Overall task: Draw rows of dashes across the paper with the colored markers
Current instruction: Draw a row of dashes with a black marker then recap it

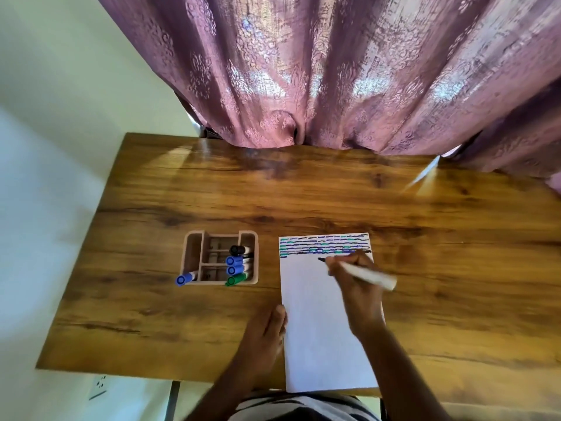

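A white sheet of paper lies on the wooden table, with several rows of blue, green and black dashes across its top. My right hand grips a white marker whose dark tip touches the paper just under the lowest row, near the middle. My left hand rests flat on the table with its fingers straight, touching the paper's left edge.
A pinkish desk organizer stands left of the paper, holding blue, green and black capped markers. One blue marker leans out at its front left corner. A purple curtain hangs over the table's far edge.
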Demonstrator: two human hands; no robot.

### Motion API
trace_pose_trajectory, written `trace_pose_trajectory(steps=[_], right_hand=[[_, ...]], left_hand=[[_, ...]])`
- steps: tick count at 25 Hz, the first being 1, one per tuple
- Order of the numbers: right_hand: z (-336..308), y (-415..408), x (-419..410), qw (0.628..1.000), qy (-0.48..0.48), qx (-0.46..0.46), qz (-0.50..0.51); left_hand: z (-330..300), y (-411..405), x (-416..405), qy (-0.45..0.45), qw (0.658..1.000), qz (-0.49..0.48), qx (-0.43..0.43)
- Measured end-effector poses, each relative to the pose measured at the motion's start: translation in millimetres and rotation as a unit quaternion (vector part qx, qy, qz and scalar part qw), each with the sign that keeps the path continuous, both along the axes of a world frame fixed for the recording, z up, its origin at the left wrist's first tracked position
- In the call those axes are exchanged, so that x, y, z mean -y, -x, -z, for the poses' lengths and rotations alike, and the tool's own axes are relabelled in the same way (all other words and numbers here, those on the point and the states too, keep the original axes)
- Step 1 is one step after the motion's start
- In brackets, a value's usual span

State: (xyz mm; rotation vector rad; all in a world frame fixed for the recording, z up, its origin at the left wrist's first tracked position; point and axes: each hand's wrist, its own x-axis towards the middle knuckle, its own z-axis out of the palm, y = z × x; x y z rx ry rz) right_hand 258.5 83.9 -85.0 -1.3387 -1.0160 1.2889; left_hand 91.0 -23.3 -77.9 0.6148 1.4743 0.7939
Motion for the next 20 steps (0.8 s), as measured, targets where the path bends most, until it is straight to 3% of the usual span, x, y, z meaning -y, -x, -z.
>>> trace_pose_trajectory(steps=[1,3,6,8,12,17,20], right_hand=[[6.5,11.6,7.3,0.998,-0.034,0.038,-0.024],[23.2,31.9,13.5,0.988,-0.091,0.117,-0.042],[45.5,41.1,3.4,0.965,-0.142,0.213,-0.057],[63.7,33.9,1.7,0.949,-0.167,0.255,-0.085],[85.4,11.9,-2.5,0.912,-0.246,0.291,-0.153],[79.4,20.9,-3.8,0.910,-0.255,0.295,-0.144],[75.8,44.8,-8.7,0.932,-0.215,0.263,-0.130]], left_hand=[[9.6,0.6,-1.8,-0.062,0.992,0.042,-0.105],[25.1,2.7,-12.0,-0.156,0.939,0.120,-0.281],[55.4,8.8,-28.6,-0.239,0.850,0.207,-0.422],[74.7,11.0,-32.4,-0.276,0.816,0.225,-0.456],[94.6,14.0,-29.5,-0.296,0.796,0.229,-0.476],[95.0,12.3,-28.1,-0.302,0.790,0.214,-0.489],[98.4,11.2,-28.3,-0.313,0.794,0.210,-0.477]])
